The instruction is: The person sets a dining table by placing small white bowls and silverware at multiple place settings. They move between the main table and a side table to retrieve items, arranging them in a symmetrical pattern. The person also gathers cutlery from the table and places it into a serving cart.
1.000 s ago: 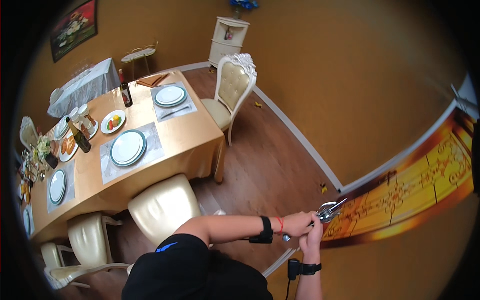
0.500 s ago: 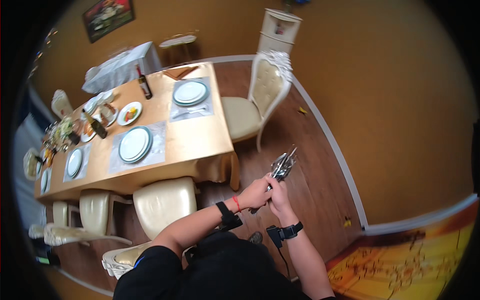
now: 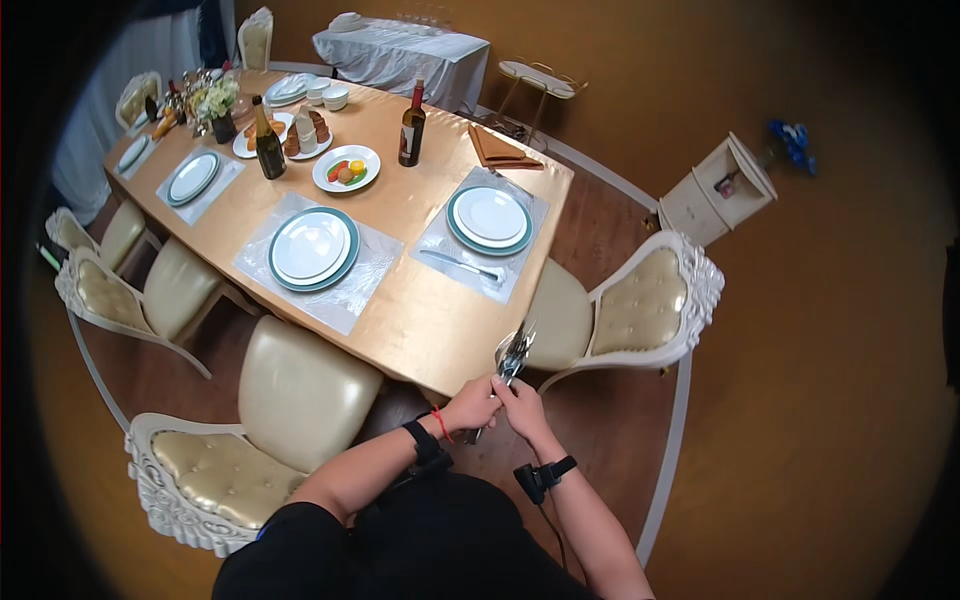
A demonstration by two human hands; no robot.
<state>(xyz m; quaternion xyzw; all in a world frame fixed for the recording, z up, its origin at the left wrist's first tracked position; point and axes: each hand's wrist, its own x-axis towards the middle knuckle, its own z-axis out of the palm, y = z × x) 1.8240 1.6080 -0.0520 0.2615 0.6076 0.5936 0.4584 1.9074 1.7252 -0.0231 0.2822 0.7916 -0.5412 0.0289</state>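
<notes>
Both my hands are close together just off the table's near corner. My left hand (image 3: 472,406) is wrapped round a bundle of metal cutlery (image 3: 514,354), with forks and other shiny pieces pointing up and away from me. Against it, my right hand (image 3: 521,408) also closes on the bundle. Closest on the table is a grey placemat (image 3: 510,283) with a white plate on a teal-rimmed one (image 3: 490,216). A knife (image 3: 456,263) lies on the placemat, in front of the plates. Another plate stack (image 3: 313,247) sits on the placemat to the left.
The long table (image 3: 415,325) carries wine bottles (image 3: 412,125), a vegetable dish (image 3: 346,171), brown folded napkins (image 3: 503,150) and flowers (image 3: 214,98). A tufted chair (image 3: 640,292) stands at its right end, and more chairs (image 3: 300,385) line the near side. Beyond are a white cabinet (image 3: 700,205) and a side table (image 3: 440,75).
My view has swung to the right and come nearer the table end. My hands, still round the cutlery, are now beside the table corner instead of over the floor.
</notes>
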